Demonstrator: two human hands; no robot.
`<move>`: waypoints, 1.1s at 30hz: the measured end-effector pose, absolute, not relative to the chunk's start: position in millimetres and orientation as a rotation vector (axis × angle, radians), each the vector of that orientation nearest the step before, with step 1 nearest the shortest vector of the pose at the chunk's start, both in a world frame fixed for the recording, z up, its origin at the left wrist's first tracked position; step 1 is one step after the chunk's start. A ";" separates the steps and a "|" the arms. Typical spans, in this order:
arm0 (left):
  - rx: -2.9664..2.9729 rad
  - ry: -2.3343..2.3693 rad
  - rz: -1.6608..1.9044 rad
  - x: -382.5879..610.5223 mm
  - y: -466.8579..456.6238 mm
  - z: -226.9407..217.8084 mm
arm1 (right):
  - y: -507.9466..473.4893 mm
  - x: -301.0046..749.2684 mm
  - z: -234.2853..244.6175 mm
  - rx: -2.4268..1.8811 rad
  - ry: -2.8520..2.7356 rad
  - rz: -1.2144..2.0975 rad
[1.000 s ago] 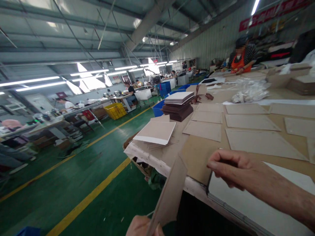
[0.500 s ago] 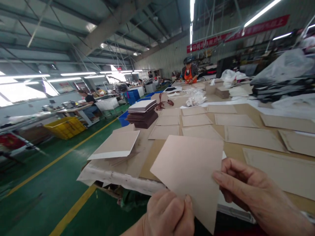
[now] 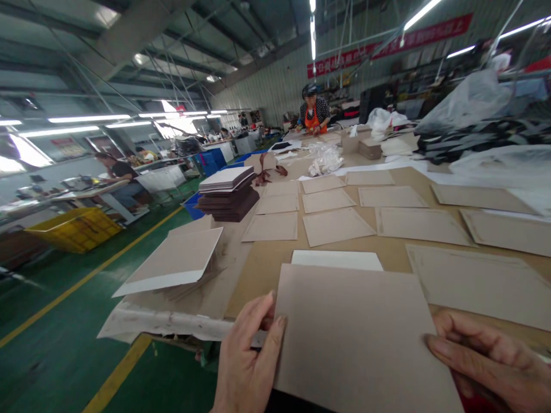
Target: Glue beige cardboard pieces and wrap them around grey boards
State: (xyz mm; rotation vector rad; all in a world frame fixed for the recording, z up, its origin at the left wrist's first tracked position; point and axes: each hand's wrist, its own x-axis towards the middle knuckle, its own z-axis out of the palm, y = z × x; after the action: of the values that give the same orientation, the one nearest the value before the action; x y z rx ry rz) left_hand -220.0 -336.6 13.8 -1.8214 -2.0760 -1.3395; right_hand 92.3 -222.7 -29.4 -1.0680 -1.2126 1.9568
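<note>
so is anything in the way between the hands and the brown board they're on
Nothing visible: the left hand and right hand hold the brown board directly at opposite side edges. The white sheet shows past its far edge, clear of both grips.

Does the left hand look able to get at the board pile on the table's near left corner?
Probably not without letting go: the left hand holds the left edge of a beige board. The way itself looks free; nothing visible stands between hand and board pile.
</note>
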 end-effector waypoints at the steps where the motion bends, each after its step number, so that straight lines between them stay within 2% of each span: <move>1: -1.825 -2.102 -1.363 -220.8 -337.1 8.0 | -226.3 91.2 -31.3 -1.069 -1.192 1.968; 6: -1.807 -2.257 -1.505 -223.3 -340.5 -13.4 | -231.8 87.6 -40.8 -1.226 -1.068 1.900; 11: -1.697 -2.497 -1.771 -222.8 -323.2 -13.1 | -215.2 85.9 -40.6 -1.503 -1.381 1.403; 13: -1.672 -2.542 -1.823 -224.1 -311.0 -8.7 | -205.1 81.5 -37.2 -1.540 -1.528 1.299; 20: -1.619 -2.623 -1.916 -240.3 -260.4 -10.6 | -171.6 58.4 -37.9 -1.554 -1.659 1.218; 33: -1.673 -2.535 -1.947 -251.0 -223.3 -30.2 | -154.4 61.5 -78.5 -1.663 -1.552 1.107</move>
State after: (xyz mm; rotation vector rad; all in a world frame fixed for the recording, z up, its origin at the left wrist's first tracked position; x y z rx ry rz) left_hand -251.0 -223.3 -30.2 -1.6727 -2.5350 -1.9471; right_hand 61.5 -154.4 -78.5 -1.6629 -1.5525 1.1074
